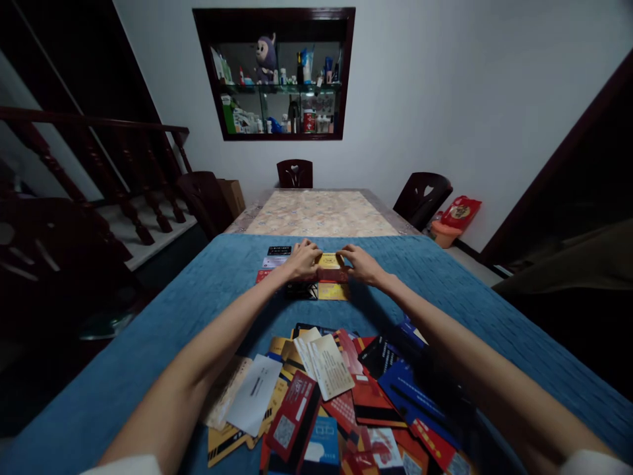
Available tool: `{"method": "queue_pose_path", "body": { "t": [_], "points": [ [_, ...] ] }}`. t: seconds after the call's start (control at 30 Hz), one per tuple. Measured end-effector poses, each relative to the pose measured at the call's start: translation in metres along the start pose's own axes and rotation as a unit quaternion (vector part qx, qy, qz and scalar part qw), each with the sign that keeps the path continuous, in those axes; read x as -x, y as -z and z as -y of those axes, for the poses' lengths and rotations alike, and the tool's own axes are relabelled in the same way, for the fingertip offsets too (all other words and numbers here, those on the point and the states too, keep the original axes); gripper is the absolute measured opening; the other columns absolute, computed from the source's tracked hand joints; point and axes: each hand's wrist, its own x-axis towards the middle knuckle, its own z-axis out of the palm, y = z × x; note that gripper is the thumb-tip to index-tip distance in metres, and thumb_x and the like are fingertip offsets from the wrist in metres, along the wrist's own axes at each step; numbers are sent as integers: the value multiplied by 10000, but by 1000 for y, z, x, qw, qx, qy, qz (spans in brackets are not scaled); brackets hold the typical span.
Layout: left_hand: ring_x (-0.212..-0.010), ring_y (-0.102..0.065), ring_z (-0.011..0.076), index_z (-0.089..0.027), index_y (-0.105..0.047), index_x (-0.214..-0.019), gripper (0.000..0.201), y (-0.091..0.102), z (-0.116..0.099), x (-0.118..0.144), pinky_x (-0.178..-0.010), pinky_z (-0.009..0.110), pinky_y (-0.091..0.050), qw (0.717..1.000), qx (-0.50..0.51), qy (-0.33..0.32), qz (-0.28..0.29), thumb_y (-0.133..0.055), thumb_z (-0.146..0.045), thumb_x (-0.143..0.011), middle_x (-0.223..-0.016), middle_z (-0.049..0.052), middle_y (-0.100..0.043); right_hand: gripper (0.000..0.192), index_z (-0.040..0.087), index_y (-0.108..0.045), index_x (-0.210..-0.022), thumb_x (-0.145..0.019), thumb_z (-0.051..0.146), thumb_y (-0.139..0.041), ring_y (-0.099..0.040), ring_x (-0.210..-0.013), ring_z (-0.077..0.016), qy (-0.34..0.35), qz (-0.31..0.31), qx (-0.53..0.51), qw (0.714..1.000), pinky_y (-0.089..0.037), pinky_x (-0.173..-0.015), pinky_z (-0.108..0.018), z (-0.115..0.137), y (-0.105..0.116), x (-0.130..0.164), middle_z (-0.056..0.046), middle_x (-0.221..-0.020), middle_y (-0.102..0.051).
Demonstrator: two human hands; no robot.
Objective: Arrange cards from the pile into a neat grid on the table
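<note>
Both my arms reach forward over a blue cloth [148,343]. My left hand [302,258] and my right hand [362,264] meet at a yellow card [330,260], fingertips pinching its left and right edges. That card lies in a small grid of laid-out cards: a black one [279,251] and a pale one [273,262] at the left, a red one [333,275] and another yellow one [333,291] just nearer me. A loose heap of several cards [341,396], red, blue, black, white and yellow, lies close to me between my forearms.
Beyond the cloth the patterned table top [321,212] shows. Dark chairs stand at the far end [295,173], far right [422,196] and left [205,198]. A wall cabinet [277,72] holds bottles and a toy. A stair railing [93,165] is at left, a red bag [459,212] on the floor at right.
</note>
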Motion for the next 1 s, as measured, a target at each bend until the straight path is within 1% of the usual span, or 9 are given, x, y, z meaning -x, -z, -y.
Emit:
{"method": "queue_pose_path", "body": {
  "t": [0.27,0.4,0.5,0.6,0.67,0.8,1.0],
  "points": [
    [-1131,-403,318,-162,-669,-904,205,-26,12,-26,-899,441,-342,999,13,3,42,-623,-341,-815,-1108,119,-622,321,168,-696,-1117,-814,128,-594,-605,-1000,-198,-27,42,-19,999,-445,-858,-246,-18,-18,-17,-121,-1162,-613],
    [-1141,-387,321,-160,-668,-839,204,-32,15,-37,-913,452,-337,998,22,7,64,-618,-356,-810,-1094,123,-622,326,182,-697,-1142,-838,155,-583,-622,-924,-180,-41,57,-28,997,-450,-827,-232,-26,-21,-22,-118,-1131,-628],
    [-1132,-388,318,-179,-686,-912,207,-35,18,-43,-918,453,-339,997,22,10,80,-611,-342,-808,-1078,119,-629,325,193,-703,-1147,-842,171,-590,-626,-877,-165,-47,67,-31,996,-449,-814,-223,-29,-22,-26,-109,-1120,-642],
    [-1132,-393,315,-245,-671,-1104,313,-37,21,-47,-927,449,-338,996,27,15,89,-605,-321,-807,-1079,99,-635,315,205,-712,-1139,-852,191,-585,-627,-869,-162,-52,78,-30,995,-445,-798,-214,-30,-24,-29,-97,-1097,-658],
    [-1130,-396,315,-281,-654,-1176,369,-38,22,-48,-935,453,-334,995,32,17,93,-595,-314,-814,-1073,95,-637,317,205,-714,-1143,-857,198,-577,-628,-883,-172,-55,85,-27,995,-442,-795,-216,-31,-25,-31,-96,-1078,-667],
    [-1130,-403,330,-290,-680,-1177,370,-38,21,-49,-942,484,-331,994,37,16,98,-580,-306,-821,-1060,112,-636,328,201,-711,-1157,-867,196,-559,-629,-917,-192,-57,97,-22,993,-439,-804,-227,-32,-28,-32,-107,-1068,-676],
    [-1136,-404,334,-301,-695,-1166,363,-38,18,-47,-952,516,-330,995,25,12,98,-550,-259,-835,-1074,119,-622,328,206,-713,-1161,-874,196,-554,-626,-929,-190,-58,102,-20,993,-437,-829,-228,-34,-31,-32,-112,-1095,-665]
  ]
}}
